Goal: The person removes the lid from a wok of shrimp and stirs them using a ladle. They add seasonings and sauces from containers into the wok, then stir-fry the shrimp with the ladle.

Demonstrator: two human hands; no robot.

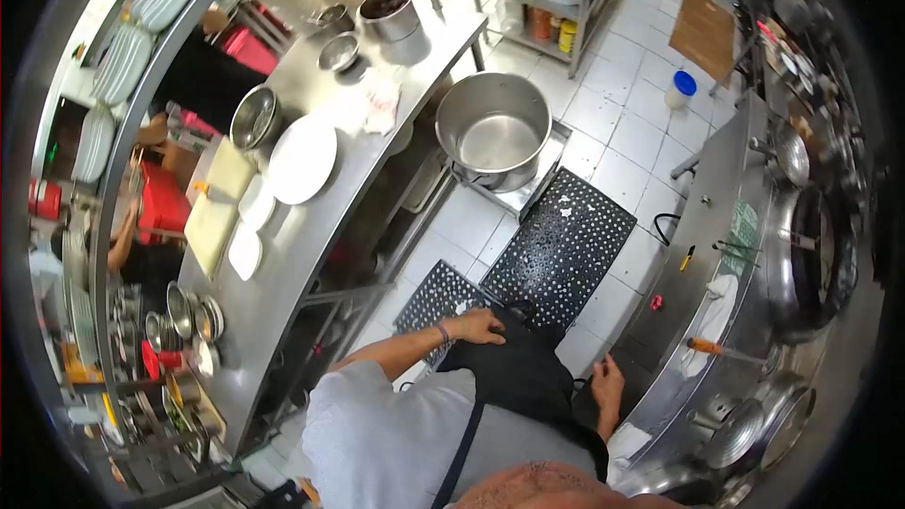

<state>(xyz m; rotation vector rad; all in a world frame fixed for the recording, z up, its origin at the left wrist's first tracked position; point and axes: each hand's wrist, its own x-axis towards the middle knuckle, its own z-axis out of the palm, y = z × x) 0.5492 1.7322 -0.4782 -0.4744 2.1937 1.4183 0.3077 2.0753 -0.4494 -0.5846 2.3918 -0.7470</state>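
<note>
My left hand [478, 326] hangs over the front of my black apron [518, 358], fingers loosely bent, with nothing visible in it. A dark band circles that wrist. To the right, my right hand [608, 386] is beside the metal front of the cooking line [650, 306], its fingers apart and holding nothing. Ahead of me a large steel pot [492, 124] stands on a low metal stand [528, 190]; only a bare, shiny bottom shows inside it. Black perforated mats [566, 254] lie on the floor under and ahead of me.
On my left a steel counter [320, 217] carries a white oval plate [303, 158], cutting boards [219, 217] with a knife, and bowls. Woks [811, 264] and an orange-handled tool [726, 351] are at right. A blue-lidded tub [680, 90] stands on the tiles. Other people are beyond the counter.
</note>
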